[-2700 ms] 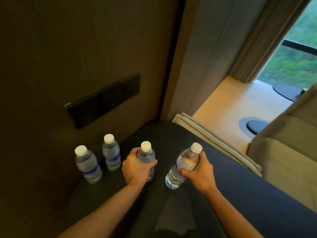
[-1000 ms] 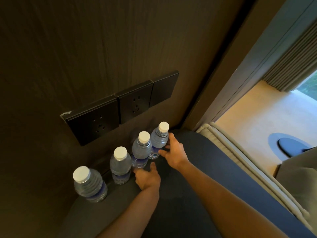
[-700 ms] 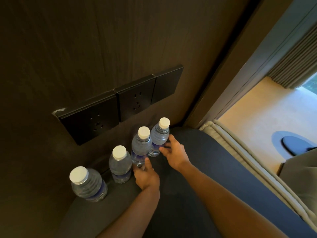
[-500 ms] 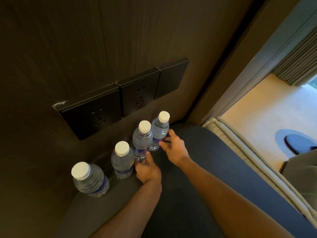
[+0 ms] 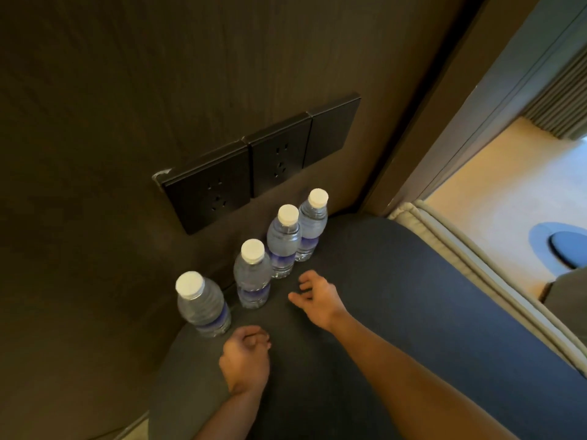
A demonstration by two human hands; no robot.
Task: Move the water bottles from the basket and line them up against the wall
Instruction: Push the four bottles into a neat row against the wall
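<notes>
Several clear water bottles with white caps and blue labels stand upright in a row along the dark wall (image 5: 127, 122): the nearest bottle (image 5: 203, 306), a second bottle (image 5: 252, 277), a third bottle (image 5: 283, 244) and the farthest bottle (image 5: 313, 227). They rest on a dark round tabletop (image 5: 397, 296). My left hand (image 5: 246, 357) hovers in front of the nearest bottle with fingers curled and nothing in it. My right hand (image 5: 314, 298) is just in front of the row, fingers spread, touching no bottle. No basket is in view.
A black panel of wall sockets (image 5: 254, 163) sits on the wall just above the bottles. To the right, a pale padded edge (image 5: 444, 242) borders the tabletop, then a doorway with light floor (image 5: 495, 185) and a dark round object (image 5: 568, 249).
Both hands have let go of the two far bottles and pulled back toward me. The bottles now stand free in the row.
</notes>
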